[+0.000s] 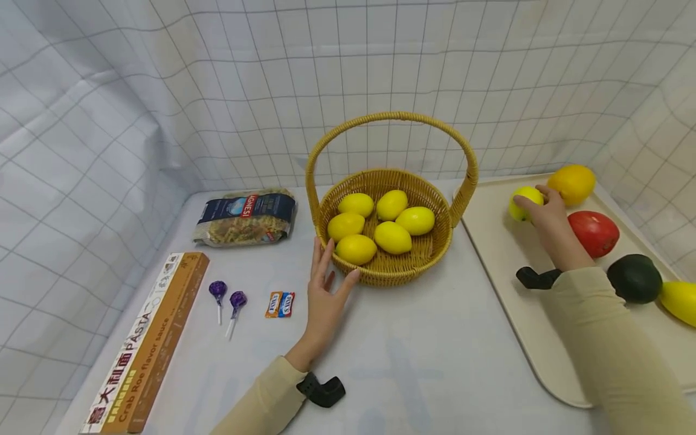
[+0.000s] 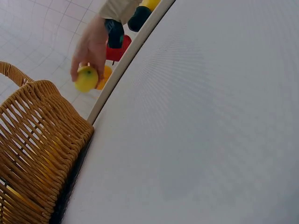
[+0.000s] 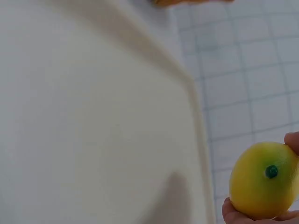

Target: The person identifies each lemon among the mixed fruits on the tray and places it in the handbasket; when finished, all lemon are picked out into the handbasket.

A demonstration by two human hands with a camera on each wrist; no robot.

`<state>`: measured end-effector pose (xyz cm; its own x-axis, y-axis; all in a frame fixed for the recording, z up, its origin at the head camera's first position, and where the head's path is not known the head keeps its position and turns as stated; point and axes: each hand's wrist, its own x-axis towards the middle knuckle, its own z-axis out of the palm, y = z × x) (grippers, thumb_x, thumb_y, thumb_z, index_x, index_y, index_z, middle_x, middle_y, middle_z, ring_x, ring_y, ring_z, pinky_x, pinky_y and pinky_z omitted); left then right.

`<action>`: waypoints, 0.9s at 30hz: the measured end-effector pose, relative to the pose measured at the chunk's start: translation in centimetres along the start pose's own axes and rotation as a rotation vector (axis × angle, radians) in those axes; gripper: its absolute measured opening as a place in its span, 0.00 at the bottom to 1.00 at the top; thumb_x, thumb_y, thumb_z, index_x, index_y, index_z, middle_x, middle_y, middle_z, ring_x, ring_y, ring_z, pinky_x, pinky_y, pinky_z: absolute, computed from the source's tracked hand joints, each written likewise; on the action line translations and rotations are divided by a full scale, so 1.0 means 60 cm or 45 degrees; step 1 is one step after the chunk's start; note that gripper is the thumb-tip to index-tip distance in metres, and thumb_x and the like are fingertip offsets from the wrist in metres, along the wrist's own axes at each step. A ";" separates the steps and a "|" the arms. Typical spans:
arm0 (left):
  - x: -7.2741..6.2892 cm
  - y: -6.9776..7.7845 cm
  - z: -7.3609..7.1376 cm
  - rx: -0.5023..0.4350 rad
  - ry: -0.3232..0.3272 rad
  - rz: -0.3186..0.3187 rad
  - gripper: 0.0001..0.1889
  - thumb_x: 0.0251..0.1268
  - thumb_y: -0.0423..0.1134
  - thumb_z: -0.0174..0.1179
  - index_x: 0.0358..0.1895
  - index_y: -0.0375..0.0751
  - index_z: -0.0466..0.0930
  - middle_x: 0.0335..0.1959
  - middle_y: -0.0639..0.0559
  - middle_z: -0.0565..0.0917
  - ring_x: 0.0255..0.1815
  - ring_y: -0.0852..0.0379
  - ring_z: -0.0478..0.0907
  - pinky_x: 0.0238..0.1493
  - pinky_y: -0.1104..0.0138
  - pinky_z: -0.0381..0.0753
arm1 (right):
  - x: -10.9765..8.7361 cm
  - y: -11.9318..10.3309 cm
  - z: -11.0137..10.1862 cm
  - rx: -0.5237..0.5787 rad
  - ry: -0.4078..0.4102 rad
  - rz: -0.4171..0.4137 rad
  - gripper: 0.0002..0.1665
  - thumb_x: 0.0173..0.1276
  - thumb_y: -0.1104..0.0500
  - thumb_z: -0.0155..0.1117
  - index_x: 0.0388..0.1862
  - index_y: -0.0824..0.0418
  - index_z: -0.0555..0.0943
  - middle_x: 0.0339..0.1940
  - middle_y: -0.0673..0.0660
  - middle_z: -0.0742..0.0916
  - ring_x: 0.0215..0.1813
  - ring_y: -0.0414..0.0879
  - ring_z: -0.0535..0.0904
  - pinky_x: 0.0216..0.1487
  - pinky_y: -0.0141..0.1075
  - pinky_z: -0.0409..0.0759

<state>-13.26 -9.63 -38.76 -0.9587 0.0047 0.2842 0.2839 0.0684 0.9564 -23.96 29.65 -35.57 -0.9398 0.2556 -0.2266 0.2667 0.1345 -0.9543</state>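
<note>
My right hand (image 1: pixel 556 228) pinches a lemon (image 3: pixel 257 182) between thumb and fingers, above the far left part of a beige tray (image 1: pixel 502 241). The lemon's green stem end faces the right wrist camera. My left hand (image 1: pixel 324 302) is at the near left side of a wicker basket (image 1: pixel 391 278) with a tall arched handle. Its fingers are spread and fairly straight, and the fingertips touch the basket's side. Inside the basket lie several yellow lemons (image 1: pixel 393 237). The left wrist view shows the basket's woven wall (image 2: pixel 42 149), but not the left hand itself.
On the tray lie an orange-yellow fruit (image 1: pixel 573 185), a red tomato-like one (image 1: pixel 594 234), a dark green one (image 1: pixel 634 278) and a yellow one (image 1: pixel 679 302). To the left are a pasta bag (image 1: pixel 244 219), pasta box (image 1: pixel 147 344), two lollipops (image 1: pixel 237 300) and small candies (image 1: pixel 280 304).
</note>
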 end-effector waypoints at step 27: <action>-0.003 -0.003 -0.005 0.007 -0.013 0.017 0.32 0.66 0.30 0.56 0.72 0.36 0.55 0.75 0.45 0.40 0.72 0.52 0.43 0.64 0.47 0.55 | -0.197 -0.034 0.203 0.273 -0.571 -0.458 0.28 0.70 0.61 0.56 0.67 0.58 0.61 0.64 0.58 0.64 0.54 0.51 0.68 0.48 0.33 0.76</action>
<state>-13.11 -9.93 -38.96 -0.9549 0.0159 0.2964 0.2967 0.0734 0.9521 -16.01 14.67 -33.31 -0.9737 -0.2040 0.1015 -0.0888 -0.0703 -0.9936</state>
